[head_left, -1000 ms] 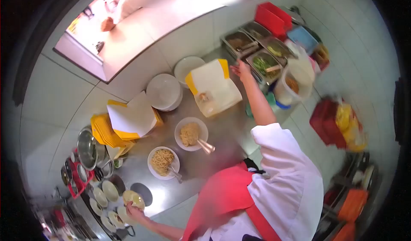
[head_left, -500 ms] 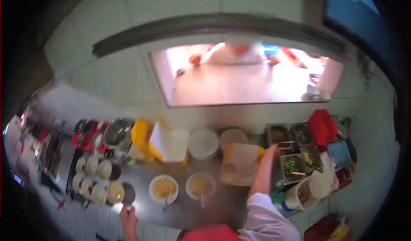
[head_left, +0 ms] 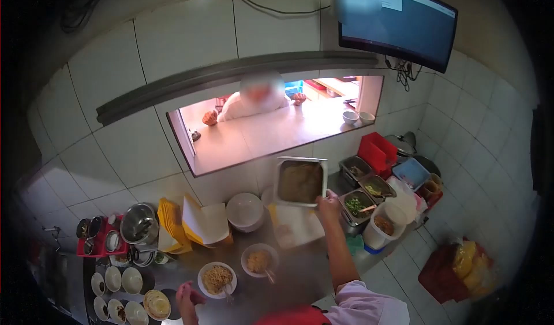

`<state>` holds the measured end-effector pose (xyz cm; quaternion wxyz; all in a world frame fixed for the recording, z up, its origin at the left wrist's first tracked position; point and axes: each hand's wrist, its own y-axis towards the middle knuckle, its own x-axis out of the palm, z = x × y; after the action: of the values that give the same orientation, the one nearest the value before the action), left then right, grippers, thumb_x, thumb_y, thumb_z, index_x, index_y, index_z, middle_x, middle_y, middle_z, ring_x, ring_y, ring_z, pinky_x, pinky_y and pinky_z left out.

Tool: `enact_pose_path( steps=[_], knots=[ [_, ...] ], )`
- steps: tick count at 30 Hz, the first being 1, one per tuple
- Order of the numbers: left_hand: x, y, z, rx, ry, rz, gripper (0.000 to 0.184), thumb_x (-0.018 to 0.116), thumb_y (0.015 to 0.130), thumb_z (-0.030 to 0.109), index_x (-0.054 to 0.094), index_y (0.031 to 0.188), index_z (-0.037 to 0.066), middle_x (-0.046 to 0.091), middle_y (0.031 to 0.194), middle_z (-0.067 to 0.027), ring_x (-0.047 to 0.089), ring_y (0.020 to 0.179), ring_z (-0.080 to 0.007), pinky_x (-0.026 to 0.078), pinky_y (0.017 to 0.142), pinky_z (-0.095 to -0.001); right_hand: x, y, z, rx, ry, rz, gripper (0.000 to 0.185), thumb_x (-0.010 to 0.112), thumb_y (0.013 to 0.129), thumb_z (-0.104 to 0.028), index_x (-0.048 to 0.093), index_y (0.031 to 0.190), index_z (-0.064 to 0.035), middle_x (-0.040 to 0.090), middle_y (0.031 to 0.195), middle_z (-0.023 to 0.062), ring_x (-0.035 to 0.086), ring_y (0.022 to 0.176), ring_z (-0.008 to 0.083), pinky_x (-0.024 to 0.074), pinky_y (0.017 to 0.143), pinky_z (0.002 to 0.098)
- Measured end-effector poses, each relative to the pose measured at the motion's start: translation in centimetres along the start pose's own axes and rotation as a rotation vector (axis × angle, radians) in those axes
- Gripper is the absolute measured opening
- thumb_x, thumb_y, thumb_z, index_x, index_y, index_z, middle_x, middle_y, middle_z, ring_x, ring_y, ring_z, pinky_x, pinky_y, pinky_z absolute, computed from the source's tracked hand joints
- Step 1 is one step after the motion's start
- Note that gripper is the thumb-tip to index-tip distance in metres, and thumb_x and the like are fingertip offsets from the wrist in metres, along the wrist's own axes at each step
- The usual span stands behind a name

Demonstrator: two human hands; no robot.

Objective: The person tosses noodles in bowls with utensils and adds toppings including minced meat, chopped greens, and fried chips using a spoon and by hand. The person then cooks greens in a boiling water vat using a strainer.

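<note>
My right hand (head_left: pixel 328 205) grips the lower right corner of a square metal pan (head_left: pixel 300 182) with brown contents, held up above the counter. Beneath the pan is an open yellow-and-white paper box (head_left: pixel 297 227), partly hidden by it. My left hand (head_left: pixel 188 296) hangs over the front of the counter, near a bowl of noodles (head_left: pixel 217 279); its fingers are partly bent and I cannot make out anything in them. A second bowl of noodles (head_left: pixel 259 260) stands to the right, with a utensil in it.
Metal pans with greens (head_left: pixel 357 204) and a white tub (head_left: pixel 385 221) stand at the right. Small bowls (head_left: pixel 132 280) and a steel bowl (head_left: pixel 139 223) are at the left, beside folded yellow boxes (head_left: pixel 171 224). A person (head_left: pixel 254 103) leans on the pass-through counter (head_left: pixel 248 137).
The metal pan has left its place among the others and is lifted leftward in my right hand. My left hand has left the small bowls and moved right. The view has tilted up, showing a screen.
</note>
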<state>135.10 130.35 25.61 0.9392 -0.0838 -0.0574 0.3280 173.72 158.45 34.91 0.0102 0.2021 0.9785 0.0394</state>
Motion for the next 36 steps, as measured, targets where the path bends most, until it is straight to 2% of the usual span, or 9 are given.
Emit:
enact_pose_path(
  steps=[3, 6, 14, 16, 17, 19, 25, 31, 36],
  knots=[
    [3.3, -0.6, 1.3, -0.069, -0.179, -0.266, 0.054, 0.045, 0.090, 0.041, 0.040, 0.130, 0.005, 0.060, 0.101, -0.0122, 0.063, 0.086, -0.0228, 0.053, 0.066, -0.0364, 1.4, -5.7, 2.4, 0.059, 0.168, -0.329, 0.015, 0.053, 0.070, -0.003, 0.061, 0.082, -0.0031, 0.051, 0.063, -0.0018, 0.044, 0.054, 0.0059, 0.0346, 0.046, 0.0220],
    [3.0, -1.0, -1.4, -0.159, -0.242, -0.497, 0.069, 0.040, 0.087, 0.054, 0.026, 0.141, 0.013, 0.033, 0.141, -0.0067, 0.041, 0.122, -0.0251, 0.037, 0.094, -0.0491, 4.5, -13.7, 3.9, 0.188, 0.185, -0.651, 0.011, 0.052, 0.069, 0.001, 0.058, 0.078, -0.0022, 0.053, 0.065, -0.0008, 0.048, 0.057, 0.0074, 0.0382, 0.051, 0.0241],
    [-11.0, -9.8, -10.2, -0.308, -0.862, 0.009, 0.051, 0.054, 0.079, 0.020, 0.045, 0.122, -0.006, 0.055, 0.117, -0.0176, 0.057, 0.103, -0.0291, 0.044, 0.092, -0.0399, 11.6, -31.5, 7.6, 0.712, 0.048, -1.498, 0.020, 0.056, 0.079, -0.004, 0.057, 0.099, -0.0003, 0.060, 0.093, 0.0066, 0.060, 0.074, 0.0138, 0.0558, 0.065, 0.0322],
    [-13.7, -12.6, -10.9, -0.266, -0.796, 0.137, 0.057, 0.051, 0.068, 0.013, 0.045, 0.122, -0.004, 0.059, 0.109, -0.0155, 0.059, 0.097, -0.0249, 0.047, 0.087, -0.0355, 12.8, -32.6, 9.7, 0.249, -0.328, -1.777, 0.017, 0.059, 0.080, -0.007, 0.057, 0.096, -0.0010, 0.060, 0.096, 0.0098, 0.061, 0.079, 0.0141, 0.0552, 0.065, 0.0322],
    [-15.0, -13.1, -11.4, -0.255, -0.808, 0.176, 0.057, 0.051, 0.068, 0.013, 0.045, 0.122, -0.004, 0.059, 0.109, -0.0155, 0.059, 0.097, -0.0249, 0.047, 0.087, -0.0355, 13.4, -33.2, 10.0, 0.249, -0.332, -1.818, 0.017, 0.059, 0.080, -0.007, 0.057, 0.096, -0.0010, 0.060, 0.096, 0.0098, 0.061, 0.079, 0.0141, 0.0552, 0.065, 0.0322],
    [-16.6, -14.4, -13.3, 0.041, -0.535, 0.245, 0.068, 0.054, 0.063, 0.014, 0.039, 0.128, -0.002, 0.057, 0.109, -0.0126, 0.058, 0.096, -0.0211, 0.046, 0.084, -0.0327, 13.0, -34.4, 10.6, -0.980, -0.550, -1.676, 0.027, 0.063, 0.075, -0.011, 0.058, 0.100, -0.0005, 0.062, 0.096, 0.0153, 0.061, 0.088, 0.0259, 0.0498, 0.073, 0.0340],
    [-15.1, -14.3, -10.4, 0.203, -0.281, 0.362, 0.084, 0.060, 0.053, 0.018, 0.034, 0.131, -0.001, 0.048, 0.120, -0.0118, 0.049, 0.110, -0.0212, 0.038, 0.095, -0.0312, 18.2, -40.4, 4.1, -0.305, -0.397, -1.970, 0.027, 0.063, 0.072, -0.016, 0.060, 0.097, -0.0067, 0.063, 0.086, 0.0170, 0.061, 0.079, 0.0332, 0.0489, 0.069, 0.0413],
    [-10.4, -11.9, -9.6, 0.229, -0.437, 0.418, 0.075, 0.054, 0.057, 0.011, 0.034, 0.129, 0.000, 0.049, 0.118, -0.0120, 0.050, 0.110, -0.0217, 0.039, 0.097, -0.0334, 20.1, -41.6, 8.4, -0.963, -0.240, -1.884, 0.016, 0.065, 0.074, -0.016, 0.065, 0.088, -0.0081, 0.060, 0.075, 0.0131, 0.059, 0.067, 0.0312, 0.0484, 0.062, 0.0377],
    [-7.0, -9.6, -9.7, 0.226, -0.675, 0.489, 0.072, 0.050, 0.058, 0.006, 0.034, 0.127, 0.000, 0.049, 0.117, -0.0118, 0.051, 0.105, -0.0226, 0.041, 0.091, -0.0321, 20.2, -34.8, 6.6, -0.742, -0.282, -1.668, 0.013, 0.063, 0.075, -0.017, 0.066, 0.081, -0.0056, 0.062, 0.075, 0.0128, 0.060, 0.067, 0.0308, 0.0488, 0.062, 0.0390]
  ],
)
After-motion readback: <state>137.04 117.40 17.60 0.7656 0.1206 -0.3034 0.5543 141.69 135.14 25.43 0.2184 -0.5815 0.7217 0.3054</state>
